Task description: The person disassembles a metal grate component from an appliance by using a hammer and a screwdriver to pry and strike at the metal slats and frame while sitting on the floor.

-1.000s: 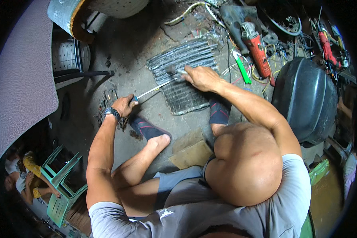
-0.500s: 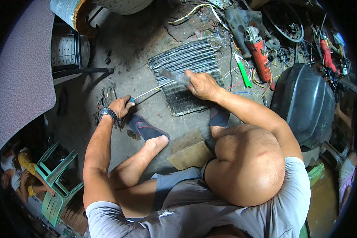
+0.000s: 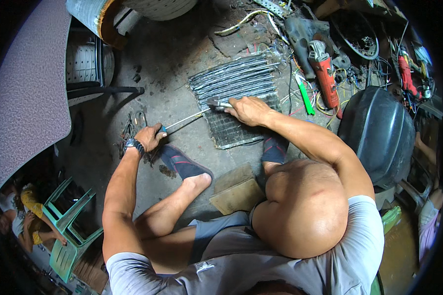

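My left hand [image 3: 150, 136] is closed round the blue handle of a screwdriver [image 3: 184, 119], low over the floor. Its long pale shaft points right and its tip meets the left edge of a dark, ridged metal panel [image 3: 238, 81] lying flat. My right hand [image 3: 251, 111] grips a short metal tool [image 3: 220, 103], its dark head above the panel close to the screwdriver's tip. I cannot make out exactly what kind of tool it is. Long strips run across the panel's far half; its near half shows a grid-like surface.
A red angle grinder [image 3: 324, 76], a green-handled tool [image 3: 305, 96] and loose wires lie right of the panel. A black rounded case [image 3: 376, 135] stands farther right. Thin metal pieces [image 3: 131, 125] lie by my left hand; a wooden block [image 3: 236, 189] sits between my feet.
The metal tool in my right hand was blurred and higher up; it now sits closer to the screwdriver's tip. My left hand keeps its hold. The whole view has shifted slightly.
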{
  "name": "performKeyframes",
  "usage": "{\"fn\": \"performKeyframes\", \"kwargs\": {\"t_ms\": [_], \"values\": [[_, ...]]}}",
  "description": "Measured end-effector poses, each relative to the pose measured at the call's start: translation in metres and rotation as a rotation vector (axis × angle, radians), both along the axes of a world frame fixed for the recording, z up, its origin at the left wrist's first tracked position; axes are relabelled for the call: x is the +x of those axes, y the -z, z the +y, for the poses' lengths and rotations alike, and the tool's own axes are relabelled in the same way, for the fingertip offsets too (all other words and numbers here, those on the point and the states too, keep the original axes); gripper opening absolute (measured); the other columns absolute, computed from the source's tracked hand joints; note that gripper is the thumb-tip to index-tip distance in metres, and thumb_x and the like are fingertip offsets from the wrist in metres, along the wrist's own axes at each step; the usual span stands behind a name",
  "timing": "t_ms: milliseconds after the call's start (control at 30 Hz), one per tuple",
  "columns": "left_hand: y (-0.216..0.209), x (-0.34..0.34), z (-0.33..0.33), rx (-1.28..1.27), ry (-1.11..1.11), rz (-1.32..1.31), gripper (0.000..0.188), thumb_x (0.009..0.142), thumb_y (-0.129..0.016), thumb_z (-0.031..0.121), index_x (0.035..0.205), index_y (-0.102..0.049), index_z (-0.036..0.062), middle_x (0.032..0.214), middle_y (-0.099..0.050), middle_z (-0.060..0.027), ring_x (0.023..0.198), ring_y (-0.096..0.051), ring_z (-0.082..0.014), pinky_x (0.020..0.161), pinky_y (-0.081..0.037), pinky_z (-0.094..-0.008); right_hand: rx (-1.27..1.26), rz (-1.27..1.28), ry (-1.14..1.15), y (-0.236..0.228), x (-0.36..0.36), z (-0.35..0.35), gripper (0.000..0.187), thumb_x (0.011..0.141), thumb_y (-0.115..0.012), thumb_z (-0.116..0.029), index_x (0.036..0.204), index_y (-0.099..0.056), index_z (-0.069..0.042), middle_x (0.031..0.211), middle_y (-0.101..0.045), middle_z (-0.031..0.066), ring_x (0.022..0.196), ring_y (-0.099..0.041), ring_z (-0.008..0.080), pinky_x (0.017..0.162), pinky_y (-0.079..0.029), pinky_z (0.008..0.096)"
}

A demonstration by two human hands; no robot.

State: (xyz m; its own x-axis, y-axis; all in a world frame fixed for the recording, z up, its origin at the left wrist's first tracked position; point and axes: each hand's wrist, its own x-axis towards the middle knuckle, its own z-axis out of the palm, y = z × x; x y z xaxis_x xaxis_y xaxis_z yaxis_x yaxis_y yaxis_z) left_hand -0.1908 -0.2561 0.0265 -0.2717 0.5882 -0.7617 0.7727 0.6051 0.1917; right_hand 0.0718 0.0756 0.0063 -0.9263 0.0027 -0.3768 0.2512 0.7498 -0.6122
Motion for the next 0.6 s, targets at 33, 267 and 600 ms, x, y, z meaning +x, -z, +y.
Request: {"fn": "performKeyframes", "kwargs": {"t_ms": [33, 267, 600], "values": [[0.002, -0.003, -0.012, -0.001, 0.005, -0.001, 0.044, 0.103, -0.056, 0.047, 0.118, -0.057, 0.0062, 0.098, -0.070, -0.0295, 0.100, -0.066, -0.0510, 0.084, -0.051, -0.0566, -0.043, 0.069, 0.053, -0.011, -0.005, -0.010, 0.033, 0.103, -0.058, -0.038, 0.105, -0.054, -0.005, 0.074, -0.068, 0.0244, 0.073, -0.067, 0.0494, 0.064, -0.052, 0.0588], [0.003, -0.006, -0.005, 0.013, 0.013, -0.005, 0.046, 0.103, -0.054, 0.048, 0.121, -0.058, 0.0059, 0.098, -0.071, -0.0296, 0.101, -0.066, -0.0506, 0.085, -0.052, -0.0563, 0.043, 0.066, -0.012, -0.002, -0.006, -0.009, 0.032, 0.103, -0.058, -0.037, 0.108, -0.056, -0.005, 0.077, -0.070, 0.0257, 0.075, -0.069, 0.0493, 0.067, -0.054, 0.0592], [0.006, -0.015, -0.006, 0.005, 0.030, -0.034, 0.045, 0.103, -0.055, 0.047, 0.121, -0.057, 0.0057, 0.101, -0.070, -0.0306, 0.102, -0.065, -0.0510, 0.087, -0.051, -0.0571, 0.017, 0.036, 0.040, 0.015, -0.008, -0.022, 0.034, 0.105, -0.056, -0.037, 0.106, -0.052, -0.003, 0.075, -0.068, 0.0244, 0.074, -0.067, 0.0481, 0.062, -0.051, 0.0585]]}}
